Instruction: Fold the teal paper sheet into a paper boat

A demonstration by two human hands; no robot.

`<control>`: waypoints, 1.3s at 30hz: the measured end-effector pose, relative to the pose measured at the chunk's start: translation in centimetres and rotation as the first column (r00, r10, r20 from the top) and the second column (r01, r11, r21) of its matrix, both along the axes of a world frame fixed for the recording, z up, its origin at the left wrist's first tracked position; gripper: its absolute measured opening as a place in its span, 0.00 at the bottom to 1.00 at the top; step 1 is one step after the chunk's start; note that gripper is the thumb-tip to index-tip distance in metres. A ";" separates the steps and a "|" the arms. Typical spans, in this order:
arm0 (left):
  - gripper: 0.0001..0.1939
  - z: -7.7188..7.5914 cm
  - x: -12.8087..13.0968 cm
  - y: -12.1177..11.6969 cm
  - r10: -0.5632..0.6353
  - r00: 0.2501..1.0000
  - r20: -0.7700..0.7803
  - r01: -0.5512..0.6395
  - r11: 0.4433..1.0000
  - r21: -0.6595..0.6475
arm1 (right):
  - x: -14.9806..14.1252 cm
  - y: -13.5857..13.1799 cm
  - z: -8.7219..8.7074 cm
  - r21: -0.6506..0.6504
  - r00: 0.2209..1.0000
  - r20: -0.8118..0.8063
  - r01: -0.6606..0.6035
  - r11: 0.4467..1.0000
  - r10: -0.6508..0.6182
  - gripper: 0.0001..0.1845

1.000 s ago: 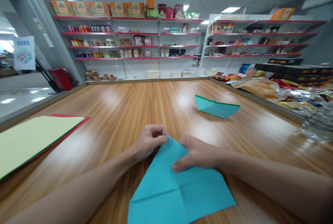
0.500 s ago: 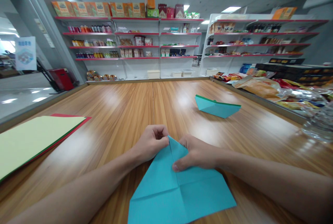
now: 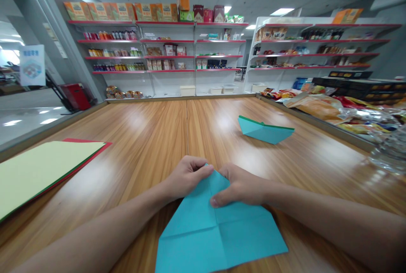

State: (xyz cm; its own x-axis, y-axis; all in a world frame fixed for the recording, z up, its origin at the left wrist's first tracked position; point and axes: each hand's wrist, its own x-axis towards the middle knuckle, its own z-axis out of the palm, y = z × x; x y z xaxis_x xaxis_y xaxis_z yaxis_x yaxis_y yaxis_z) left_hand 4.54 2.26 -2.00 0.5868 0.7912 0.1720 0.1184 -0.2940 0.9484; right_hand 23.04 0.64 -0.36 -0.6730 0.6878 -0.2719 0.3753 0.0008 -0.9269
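A sheet of blue paper lies on the wooden table in front of me, its far corners folded in to a point and crease lines crossing its middle. My left hand pinches the tip of that point, thumb on top. My right hand grips the folded right-hand edge, thumb pressed flat near the centre crease and fingers hidden underneath. Beyond my hands, to the right, rests a folded blue paper boat with a green upper edge.
On the left lies a stack of coloured paper, pale yellow over green and red. Snack packets and a clear plastic container sit along the right side. Stocked shelves stand behind the table.
My left thumb has moved right and now presses over the paper's tip, which stood uncovered before. My right hand has stayed in place.
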 end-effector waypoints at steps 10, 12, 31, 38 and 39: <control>0.24 -0.2 0.2 -0.3 0.143 0.990 -0.010 -0.142 0.987 0.074 | 0.2 0.3 0.5 -0.061 0.998 0.065 0.026 0.998 -0.022 0.15; 0.24 -0.3 0.2 -0.1 0.150 0.989 -0.006 -0.150 0.986 0.067 | 0.2 0.4 0.6 -0.059 0.996 0.080 0.034 0.998 -0.029 0.15; 0.18 0.9 -1.7 1.8 -0.298 0.954 0.026 0.290 0.899 -0.328 | 0.4 0.6 0.3 -0.024 0.972 0.006 0.233 0.972 -0.233 0.15; 0.20 0.5 -1.9 2.0 -0.234 0.968 0.091 0.251 0.888 -0.385 | 1.3 1.4 0.7 -0.205 0.985 0.013 0.173 0.963 -0.174 0.21; 0.20 0.4 -1.9 2.0 -0.231 0.969 0.084 0.245 0.887 -0.391 | 1.4 1.5 0.7 -0.210 0.986 0.005 0.163 0.964 -0.166 0.22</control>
State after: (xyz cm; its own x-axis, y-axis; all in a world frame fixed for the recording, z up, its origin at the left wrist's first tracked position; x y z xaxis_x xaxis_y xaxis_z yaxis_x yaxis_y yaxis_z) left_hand 2.63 4.30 -1.61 0.7655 0.6352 -0.1028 0.0578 0.0912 0.9942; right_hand 24.40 2.11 0.33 -0.5599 0.7182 -0.4132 0.3422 -0.2537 -0.9047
